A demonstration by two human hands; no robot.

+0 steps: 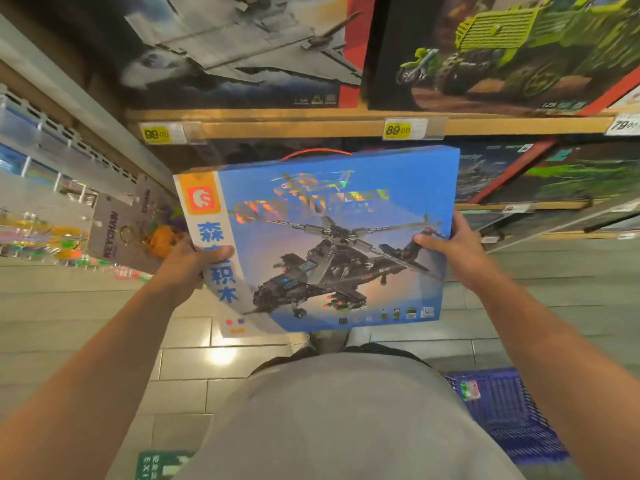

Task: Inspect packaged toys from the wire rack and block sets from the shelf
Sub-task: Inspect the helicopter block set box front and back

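A big blue block set box [332,244] is held up in front of the shelf [311,128]. Its left edge is gripped by the left hand [194,263], and its right edge by the right hand [450,249], thumbs on the front. Its long side runs from hand to hand, tipped a little. Both hands are equally near, so it could be turned by either.

One blue block set box [332,237] is held by two hands, left hand [187,268] and right hand [457,251]. Two large boxes, a jet box [235,53] and a green truck box [512,53], are seen at 12 o'clock. Three yellow price tags are counted: [156,134], [398,129], [623,125]. One blue basket [509,414] is seen at 5 o'clock.
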